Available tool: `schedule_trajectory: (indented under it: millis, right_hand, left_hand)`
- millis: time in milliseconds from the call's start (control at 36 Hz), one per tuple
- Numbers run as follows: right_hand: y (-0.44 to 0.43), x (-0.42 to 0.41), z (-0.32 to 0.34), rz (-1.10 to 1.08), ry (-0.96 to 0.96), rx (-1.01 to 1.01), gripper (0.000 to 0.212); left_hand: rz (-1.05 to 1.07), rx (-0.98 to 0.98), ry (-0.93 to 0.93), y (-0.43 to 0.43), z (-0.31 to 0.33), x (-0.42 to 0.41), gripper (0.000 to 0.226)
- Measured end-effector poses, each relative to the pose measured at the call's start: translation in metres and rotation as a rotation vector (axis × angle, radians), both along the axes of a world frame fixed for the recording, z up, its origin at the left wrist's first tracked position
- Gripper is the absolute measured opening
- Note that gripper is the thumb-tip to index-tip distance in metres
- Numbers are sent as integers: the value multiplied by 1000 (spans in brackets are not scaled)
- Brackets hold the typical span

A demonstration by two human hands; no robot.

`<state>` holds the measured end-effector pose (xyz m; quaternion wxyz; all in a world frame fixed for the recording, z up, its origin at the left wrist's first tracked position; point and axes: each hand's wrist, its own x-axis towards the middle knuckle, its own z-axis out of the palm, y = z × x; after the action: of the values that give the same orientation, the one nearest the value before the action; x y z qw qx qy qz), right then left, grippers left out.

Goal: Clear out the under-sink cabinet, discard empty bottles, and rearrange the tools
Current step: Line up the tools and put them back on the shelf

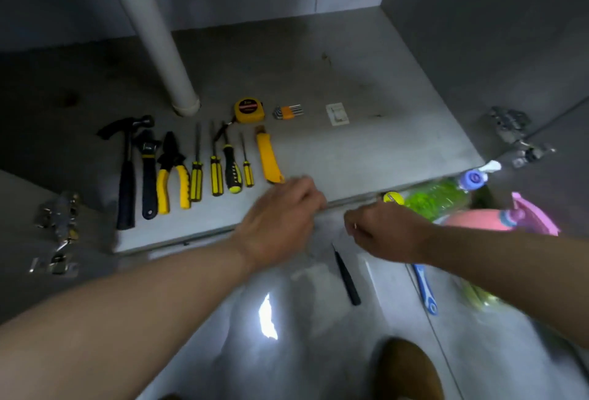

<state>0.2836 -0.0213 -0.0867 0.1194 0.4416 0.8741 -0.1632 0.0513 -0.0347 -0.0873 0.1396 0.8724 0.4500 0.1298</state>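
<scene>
1. Tools line up in a neat row on the cabinet floor [366, 151] in the head view: hammer [126, 176], wrench [148, 173], pliers [172, 173], four screwdrivers [216, 173], then a yellow knife [269, 157], all with handles toward the front edge.
2. Behind the row sits a tape measure [248, 110], hex keys [288, 111] just beside it, and a white plate [337, 113] further right. A white pipe [159, 42] comes down to the floor left of the tape.
3. Left hand [280, 221] is at the front edge, knuckles up, just beside the knife's near end. Its fingers curl under and blur, so I cannot tell whether it has hold of anything.
4. Right hand [382, 230] hovers near it, fingers curled in; whether it pinches something, I cannot tell.
5. Below the hands a black pointed tool [347, 275] lies on the tiles, with a blue handle [425, 288] to its right, partly under the right forearm.
6. Off to the right, a green bottle [436, 197] and a pink bottle [478, 219] lie by the cabinet's corner.
</scene>
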Motion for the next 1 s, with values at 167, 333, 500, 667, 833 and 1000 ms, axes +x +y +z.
schedule_trajectory:
  millis: [167,333,500,667,833,1000]
  right_hand:
    - [-61,34,-63,-326,-78,-176,17]
    - [-91,23,-115,-589,-49,-312,43]
    - [-101,4,-129,-621,4,-271,29]
    - [-101,-7,-101,-631,352,-270,24]
    - [-45,-36,-48,-640,599,-35,21]
    - [44,-77,-11,-648,385,-17,22]
  left_hand:
    - [-38,-596,123,-68,-55,48,58]
    - [78,-811,232,-82,-86,66,48]
    - [55,-724,466,-80,-88,34,59]
    - [7,-325,342,-65,-69,8,49]
    - [106,86,252,-25,-26,-16,45]
    - [273,10,333,-17,-26,-45,46]
